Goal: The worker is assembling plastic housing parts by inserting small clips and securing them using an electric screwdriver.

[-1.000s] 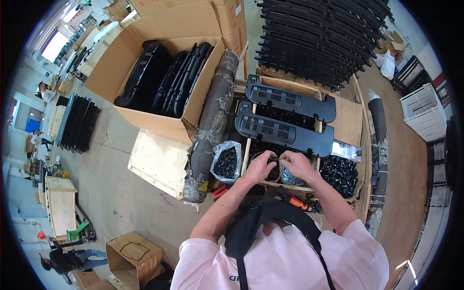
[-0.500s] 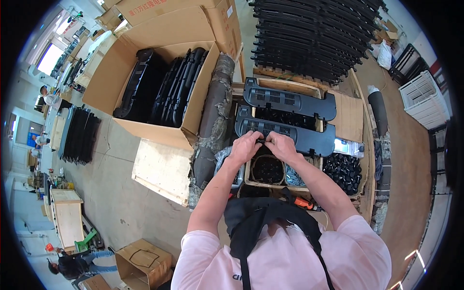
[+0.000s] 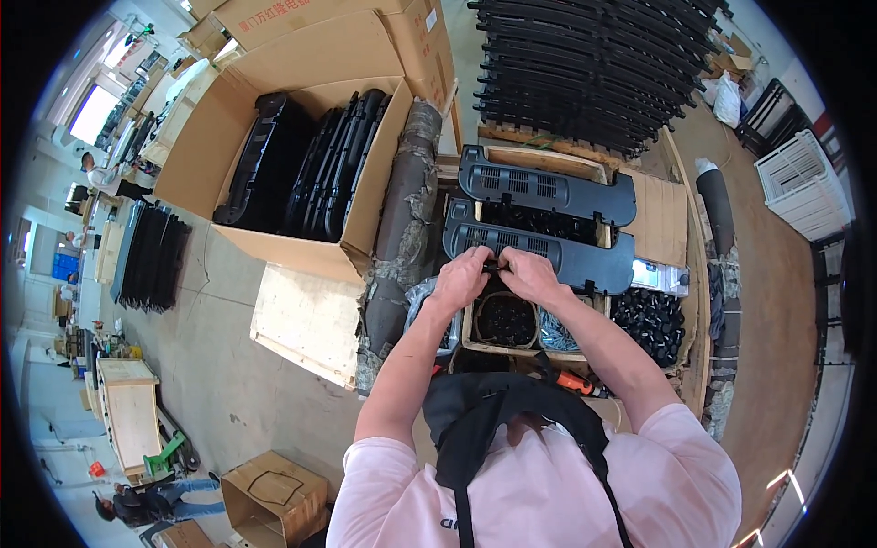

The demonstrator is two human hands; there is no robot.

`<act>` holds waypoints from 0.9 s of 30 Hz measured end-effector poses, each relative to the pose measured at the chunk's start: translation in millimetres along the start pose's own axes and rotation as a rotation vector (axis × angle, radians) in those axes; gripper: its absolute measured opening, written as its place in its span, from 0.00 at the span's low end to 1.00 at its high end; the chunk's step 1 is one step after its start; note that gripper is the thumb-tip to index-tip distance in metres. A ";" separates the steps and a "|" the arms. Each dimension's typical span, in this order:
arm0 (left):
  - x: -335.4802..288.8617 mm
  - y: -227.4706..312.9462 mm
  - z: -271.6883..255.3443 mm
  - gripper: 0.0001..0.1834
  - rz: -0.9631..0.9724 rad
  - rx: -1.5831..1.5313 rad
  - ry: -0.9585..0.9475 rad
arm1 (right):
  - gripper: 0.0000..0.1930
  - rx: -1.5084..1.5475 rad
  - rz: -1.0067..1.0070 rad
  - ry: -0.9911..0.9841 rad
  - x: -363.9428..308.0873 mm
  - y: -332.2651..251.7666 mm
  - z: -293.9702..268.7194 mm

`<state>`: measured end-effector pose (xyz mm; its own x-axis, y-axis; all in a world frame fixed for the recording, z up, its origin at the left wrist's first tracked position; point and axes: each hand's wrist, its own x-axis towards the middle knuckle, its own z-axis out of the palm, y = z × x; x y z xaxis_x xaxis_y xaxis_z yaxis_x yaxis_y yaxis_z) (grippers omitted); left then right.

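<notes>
Near panel (image 3: 592, 263): the dark vented one, lying right past the fingertips at 12 o'clock; long axis goes from a bit past 9 to a bit past 3, so pretty much crosswise to the forearms.
Small dark piece (image 3: 492, 268): sits between the two sets of fingertips, at the panel's 6 o'clock edge — loose bit or part of that edge, honestly can't tell.
Left hand (image 3: 462, 278): fingers curled in, tips pinched on the small dark piece from its 9 o'clock side; this hand is nearer the panel's left end, up around 10.
Right hand (image 3: 532, 276): same deal from the 3 o'clock side, thumb and fingers pinched in; most of the panel's length runs off past it toward 3, so it's the closer hand to that stretch.
Contact: fingertips overlap the panel edge from up here — no way to say how firmly they press.
Far panel (image 3: 557, 187): lookalike at 12 from the near one, roughly parallel.
Round tub (image 3: 475, 321): small black parts (image 3: 508, 321) inside, just below the hands at 6.
</notes>
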<state>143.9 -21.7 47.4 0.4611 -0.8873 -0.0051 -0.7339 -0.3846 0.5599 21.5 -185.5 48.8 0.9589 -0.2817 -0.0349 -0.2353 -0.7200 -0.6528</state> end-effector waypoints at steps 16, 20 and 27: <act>-55.7 64.6 50.8 0.16 -0.365 -1.415 -0.035 | 0.11 1.632 0.664 -0.074 -92.3 50.1 -24.7; -60.0 66.8 68.1 0.14 -0.407 -1.468 -0.122 | 0.08 1.689 0.641 -0.069 -103.9 47.2 -29.0; -56.5 76.4 76.1 0.16 -0.405 -1.301 -0.172 | 0.10 1.392 0.514 -0.168 -118.3 54.1 -43.8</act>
<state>23.8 -20.4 27.5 0.3919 -0.8279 -0.4013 0.4728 -0.1930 0.8598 -111.6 -218.9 50.7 0.8496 -0.1662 -0.5005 -0.3009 0.6266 -0.7189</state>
